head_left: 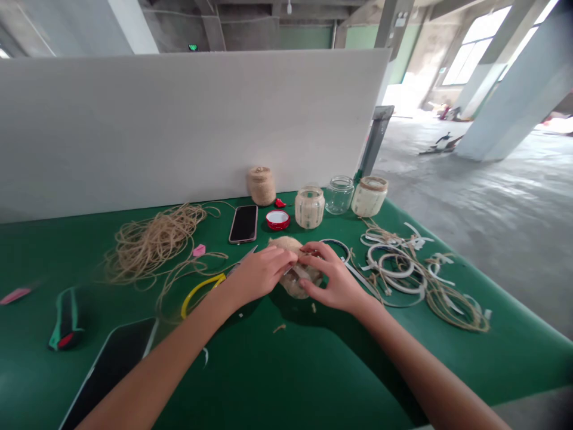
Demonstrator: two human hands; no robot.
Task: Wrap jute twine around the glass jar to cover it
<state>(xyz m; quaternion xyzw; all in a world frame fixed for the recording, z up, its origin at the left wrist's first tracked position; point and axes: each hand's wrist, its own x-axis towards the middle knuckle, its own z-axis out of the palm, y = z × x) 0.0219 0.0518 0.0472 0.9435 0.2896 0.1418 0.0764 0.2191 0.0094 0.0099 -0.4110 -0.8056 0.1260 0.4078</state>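
Observation:
My left hand [259,275] and my right hand [331,278] meet around a twine-wrapped glass jar [293,251] lying on its side, their fingers on its wrapping and hiding its middle. A pair of yellow-handled scissors [200,294] lies to the left, its blade running under my left hand. I cannot tell whether that hand holds them. A dark hoop [335,246] and white strips tangled with twine [398,269] lie just right of my right hand.
A loose pile of twine [152,245] lies left on the green table [268,370]. Behind stand a twine spool [260,186], a phone [243,224], a red lid [277,220] and several jars. A white partition [179,125] runs along the back. The table's right edge drops to concrete floor.

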